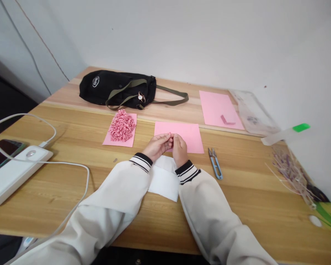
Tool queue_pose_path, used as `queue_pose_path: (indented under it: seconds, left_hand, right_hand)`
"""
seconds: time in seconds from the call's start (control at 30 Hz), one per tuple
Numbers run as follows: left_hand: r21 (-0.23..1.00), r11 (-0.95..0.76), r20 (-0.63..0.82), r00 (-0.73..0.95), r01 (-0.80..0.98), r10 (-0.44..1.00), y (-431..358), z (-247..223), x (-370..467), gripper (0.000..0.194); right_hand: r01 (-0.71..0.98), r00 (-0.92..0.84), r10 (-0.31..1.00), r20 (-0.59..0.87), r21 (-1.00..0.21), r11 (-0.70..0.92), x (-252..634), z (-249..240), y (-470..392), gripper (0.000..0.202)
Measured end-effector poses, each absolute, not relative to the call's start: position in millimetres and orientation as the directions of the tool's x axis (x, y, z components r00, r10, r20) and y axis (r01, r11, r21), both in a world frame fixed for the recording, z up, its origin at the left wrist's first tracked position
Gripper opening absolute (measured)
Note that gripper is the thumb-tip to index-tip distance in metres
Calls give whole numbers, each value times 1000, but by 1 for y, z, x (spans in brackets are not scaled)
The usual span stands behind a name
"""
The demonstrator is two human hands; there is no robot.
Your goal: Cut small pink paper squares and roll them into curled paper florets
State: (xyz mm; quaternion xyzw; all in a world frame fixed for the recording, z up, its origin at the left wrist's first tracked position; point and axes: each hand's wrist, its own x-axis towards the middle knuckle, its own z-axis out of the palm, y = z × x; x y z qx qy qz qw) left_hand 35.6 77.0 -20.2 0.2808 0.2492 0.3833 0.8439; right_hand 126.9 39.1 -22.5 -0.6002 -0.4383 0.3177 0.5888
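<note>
My left hand [159, 144] and my right hand [180, 148] meet fingertip to fingertip, each closed in a pinch. A tiny pink piece [169, 133] shows between the fingers, too small to name for certain; its colour matches the pink bead-tipped strands. Beneath the fingers lies a pink sheet of paper [191, 138]. A white tissue [164, 184] is spread under the wrists, partly covered by the sleeves. To the left, a heap of pink bead-tipped strands [122, 126] rests on a smaller pink sheet [129, 140]. Blue-handled thread snips [215, 164] lie right of my right hand.
A black bag [116, 88] with green straps lies at the back. Farther right are another pink sheet [217, 106], a clear plastic bag [256, 114] and dried stems [292, 173]. A white power strip [19, 173], its cable and a phone [5, 152] occupy the left.
</note>
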Motion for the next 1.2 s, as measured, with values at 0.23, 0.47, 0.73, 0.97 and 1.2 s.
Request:
queue_pose_path:
  seconds: [0.23,0.47,0.73,0.97,1.2]
  left_hand:
    - [672,537,-183,589,-510,788,77,-21,36,19]
    - [685,527,-170,593,-503,787,75,-18,34,20]
    - [677,532,-186,581,-509,792,75,-18,35,19]
    - [689,524,-165,596,-501,786,75,-18,33,19]
    - [700,514,-151,601,-495,785,75,-18,33,19]
  right_hand:
    - [78,412,903,119,-992,95,126,-21,38,29]
    - [42,398,911,110,-994,102,127,-22,40,22]
    - [-28,396,916,58,-997,76,126,-20,39,21]
    - [-116,384,923,39,-989,90,126,-20,40,19]
    - [-163,356,933,55,-979,119,127,-17,40,17]
